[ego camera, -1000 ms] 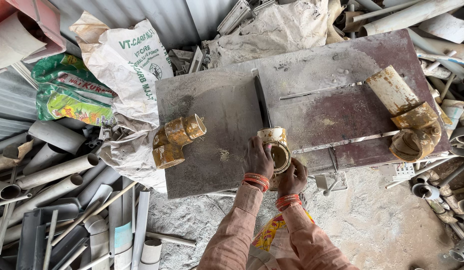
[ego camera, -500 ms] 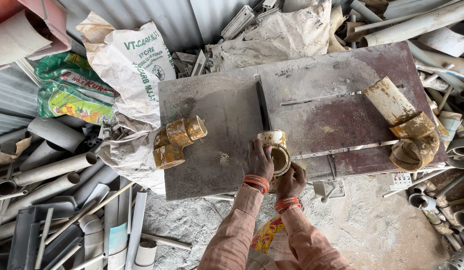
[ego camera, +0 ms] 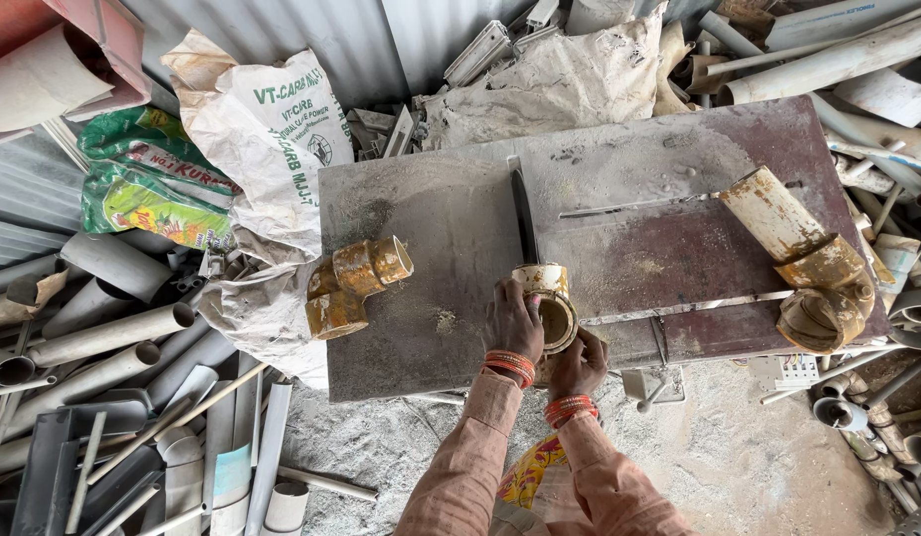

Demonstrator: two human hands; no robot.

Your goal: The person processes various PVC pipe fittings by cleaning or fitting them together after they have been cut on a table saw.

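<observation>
Gripping a short yellowed pipe stub (ego camera: 548,303) w/ both hands at the near-middle of a dusty table (ego camera: 421,208), just at the near end of the dark blade slot (ego camera: 523,213) that runs away from the person. Left hand (ego camera: 515,323) is clenched on the stub's left side, fingers curled over its outer wall; right hand (ego camera: 580,362) cups it from below-right, fingers wrapped at the rim. Stub lies on its side, open mouth facing the person, inside looks tan. Red-orange bangles (ego camera: 509,365) on both wrists, peach sleeves below. Left of the hands, well apart, a rusty yellow elbow fitting (ego camera: 356,283) sits on the table near its left edge. Far right on the table, a cream pipe (ego camera: 773,213) joined to a second grimy elbow (ego camera: 828,298), near the right edge. A thin metal strip (ego camera: 689,306) runs from just beside the stub toward that elbow. Off the table: white sack (ego camera: 277,129) at upper left, green printed bag (ego camera: 148,184) beside it, grey pipes (ego camera: 93,337) piled on the ground at left, more pipe scrap (ego camera: 838,60) at upper right. Ground near the person is grey dust & grit.
</observation>
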